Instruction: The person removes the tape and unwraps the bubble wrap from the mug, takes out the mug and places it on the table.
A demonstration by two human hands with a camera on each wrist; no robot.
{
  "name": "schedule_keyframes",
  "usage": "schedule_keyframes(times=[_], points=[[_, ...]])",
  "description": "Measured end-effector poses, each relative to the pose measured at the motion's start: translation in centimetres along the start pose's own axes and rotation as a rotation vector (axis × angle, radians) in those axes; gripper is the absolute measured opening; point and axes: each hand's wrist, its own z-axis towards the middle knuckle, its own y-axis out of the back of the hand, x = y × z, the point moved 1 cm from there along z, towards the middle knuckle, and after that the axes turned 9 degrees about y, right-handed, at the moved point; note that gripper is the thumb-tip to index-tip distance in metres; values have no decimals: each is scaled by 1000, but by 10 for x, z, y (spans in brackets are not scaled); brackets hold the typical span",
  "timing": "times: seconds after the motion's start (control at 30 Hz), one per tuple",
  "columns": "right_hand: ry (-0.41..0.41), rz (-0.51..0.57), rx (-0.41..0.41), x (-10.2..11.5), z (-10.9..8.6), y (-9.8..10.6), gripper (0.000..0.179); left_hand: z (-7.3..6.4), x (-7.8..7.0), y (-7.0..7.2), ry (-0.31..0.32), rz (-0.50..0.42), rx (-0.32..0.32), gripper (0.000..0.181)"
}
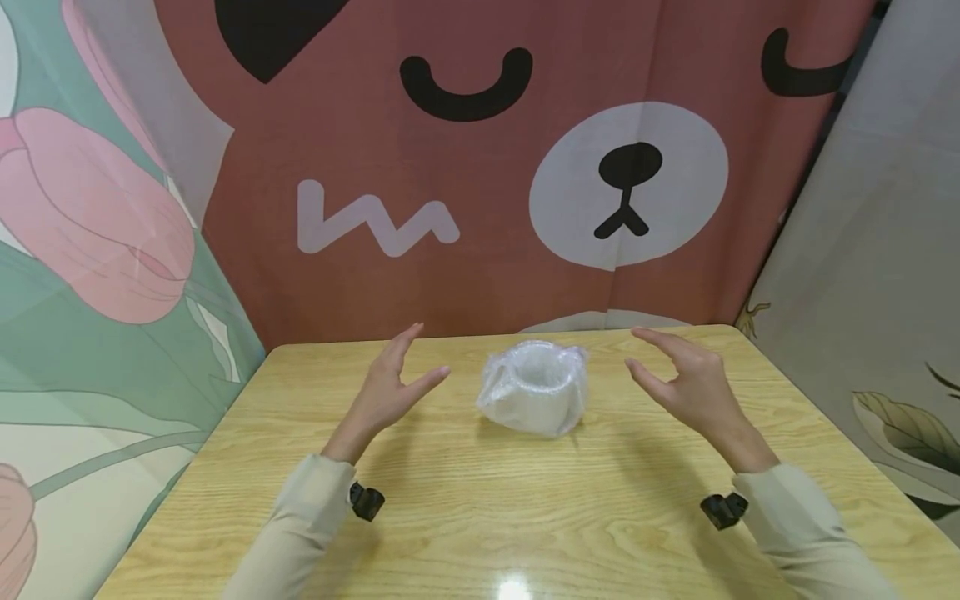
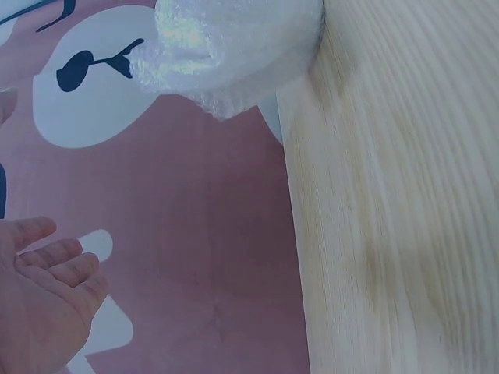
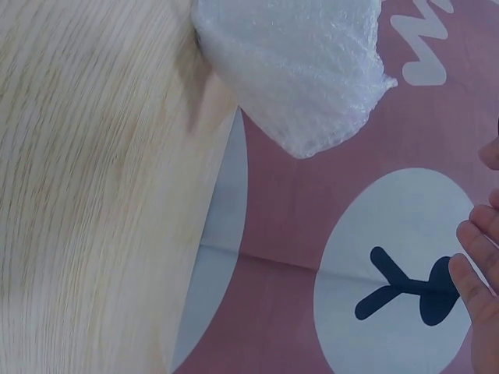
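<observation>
A round white object wrapped in clear bubble wrap (image 1: 534,408), with a hollow in its top, sits on the wooden table toward the back. What lies inside the wrap is hidden. To its left my left hand (image 1: 386,392) hovers above the table, thumb and fingers spread apart, holding nothing. My right hand (image 1: 688,385) hovers on the other side in a mirrored pose, also holding nothing. Both hands stand apart from the bundle. In the left wrist view the bubble wrap (image 2: 242,54) fills the top; in the right wrist view the wrapped bundle (image 3: 292,70) is also at the top.
The wooden table (image 1: 450,517) reaches back to a curtain (image 1: 480,283) printed with a bear face. A floral curtain (image 1: 97,250) hangs at the left and a grey one (image 1: 870,250) at the right. Small black cameras sit at both wrists.
</observation>
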Motion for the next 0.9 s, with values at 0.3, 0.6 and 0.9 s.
schedule_keyframes(times=[0.3, 0.6, 0.9], points=[[16, 26, 16, 4, 5, -4, 44, 6, -7, -8, -16, 2, 18, 80], [49, 51, 36, 7, 14, -8, 39, 11, -13, -17, -25, 3, 34, 79], [80, 58, 58, 9, 19, -18, 36, 14, -17, -24, -46, -7, 25, 79]])
